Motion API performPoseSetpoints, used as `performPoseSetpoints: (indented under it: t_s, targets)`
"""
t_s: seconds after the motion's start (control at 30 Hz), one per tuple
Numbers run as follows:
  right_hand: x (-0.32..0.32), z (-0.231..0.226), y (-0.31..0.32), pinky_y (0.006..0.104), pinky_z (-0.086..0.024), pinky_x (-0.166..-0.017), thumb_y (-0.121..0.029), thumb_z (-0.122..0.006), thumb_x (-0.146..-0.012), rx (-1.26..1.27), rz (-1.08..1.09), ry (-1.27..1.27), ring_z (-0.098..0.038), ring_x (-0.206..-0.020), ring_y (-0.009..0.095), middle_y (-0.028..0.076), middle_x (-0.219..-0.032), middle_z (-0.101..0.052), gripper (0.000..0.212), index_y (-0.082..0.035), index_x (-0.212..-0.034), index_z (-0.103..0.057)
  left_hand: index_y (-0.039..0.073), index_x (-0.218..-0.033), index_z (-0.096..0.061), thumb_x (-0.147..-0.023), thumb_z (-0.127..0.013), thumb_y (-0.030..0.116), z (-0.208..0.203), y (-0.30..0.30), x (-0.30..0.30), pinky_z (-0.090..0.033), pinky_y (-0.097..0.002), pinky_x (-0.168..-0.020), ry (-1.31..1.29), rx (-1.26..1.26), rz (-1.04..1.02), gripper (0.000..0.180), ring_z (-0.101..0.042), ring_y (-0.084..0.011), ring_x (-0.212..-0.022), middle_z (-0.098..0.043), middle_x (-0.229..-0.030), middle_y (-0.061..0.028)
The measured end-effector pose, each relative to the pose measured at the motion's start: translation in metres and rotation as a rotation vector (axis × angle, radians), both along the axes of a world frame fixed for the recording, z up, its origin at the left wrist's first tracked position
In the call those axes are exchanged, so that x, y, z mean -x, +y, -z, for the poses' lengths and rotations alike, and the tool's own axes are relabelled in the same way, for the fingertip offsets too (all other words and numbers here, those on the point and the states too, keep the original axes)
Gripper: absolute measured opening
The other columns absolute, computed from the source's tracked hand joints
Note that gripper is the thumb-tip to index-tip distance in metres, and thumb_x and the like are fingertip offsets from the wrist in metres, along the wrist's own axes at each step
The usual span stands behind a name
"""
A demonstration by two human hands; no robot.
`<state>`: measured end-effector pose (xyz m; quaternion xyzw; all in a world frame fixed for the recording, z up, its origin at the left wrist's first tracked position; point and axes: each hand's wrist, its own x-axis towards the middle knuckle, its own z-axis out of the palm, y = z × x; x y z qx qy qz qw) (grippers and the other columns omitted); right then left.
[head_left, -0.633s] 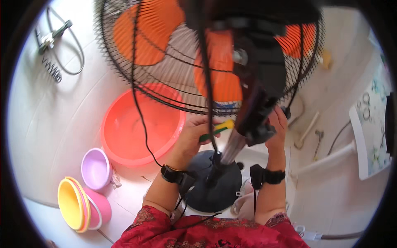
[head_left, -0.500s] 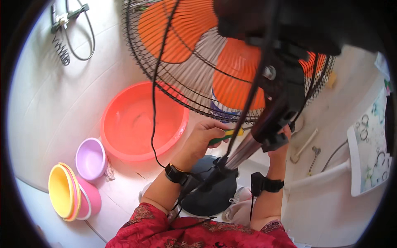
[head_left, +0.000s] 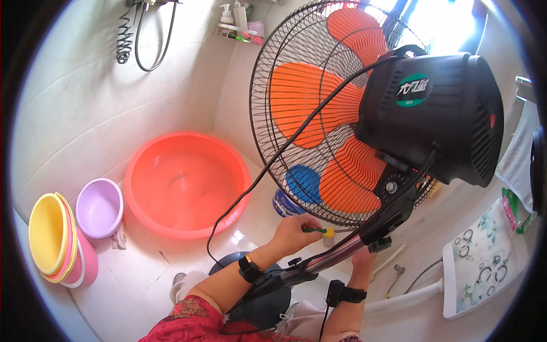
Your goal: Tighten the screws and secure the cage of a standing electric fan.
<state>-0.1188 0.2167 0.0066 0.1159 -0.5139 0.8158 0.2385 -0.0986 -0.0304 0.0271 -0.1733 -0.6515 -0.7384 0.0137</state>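
A large black standing fan (head_left: pixel 433 122) with orange blades behind a wire guard leans across the right half of the view. Its metal pole (head_left: pixel 336 252) slants down between my forearms. My left hand (head_left: pixel 292 235) is closed round the green and yellow handle of a screwdriver (head_left: pixel 327 232), whose shaft points right toward the fan's neck. On the far side of the pole is my right hand (head_left: pixel 364 260); its fingers are hidden there, so their grip does not show. A black cable (head_left: pixel 272 162) loops from the motor housing down past my left forearm.
A wide coral basin (head_left: pixel 185 185) stands at left on the tiled floor. Beside it are a purple bucket (head_left: pixel 99 208) and stacked yellow and pink buckets (head_left: pixel 48 233). A blue tub (head_left: pixel 285 203) sits behind the fan guard. At right a patterned white panel (head_left: pixel 484 262) juts in.
The view has tilted up and right, so the fan's motor housing and the bright window now show. The screwdriver stays in my left hand.
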Motion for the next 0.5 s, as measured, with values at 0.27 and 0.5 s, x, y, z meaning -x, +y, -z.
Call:
performPoseSetpoints:
  t_s: [0.27, 0.5]
  targets:
    - [-0.011, -0.021, -0.018, 0.027, -0.048, -0.075, -0.015, -0.047, -0.087, -0.038, 0.025, -0.014, -0.059, -0.086, 0.016, 0.005, -0.099, -0.059, 0.026, -0.004, -0.11, -0.051, 0.002, -0.087, -0.064, -0.065, -0.069, 0.015, 0.003, -0.002, 0.007, -0.046, -0.0238, -0.061, -0.046, -0.034, 0.102, 0.026, -0.056, -0.0103, -0.066, -0.061, -0.076, -0.0044]
    - [-0.021, -0.042, -0.034, 0.0243, -0.046, -0.07, -0.01, -0.046, -0.085, 0.011, -0.017, -0.001, -0.058, -0.08, 0.013, 0.003, -0.093, -0.059, 0.023, -0.001, -0.105, -0.054, 0.001, -0.09, -0.063, -0.067, -0.067, 0.01, 0.013, -0.002, 0.014, -0.046, -0.0234, -0.063, -0.014, -0.117, 0.191, 0.026, -0.055, -0.0094, -0.069, -0.06, -0.075, -0.0027]
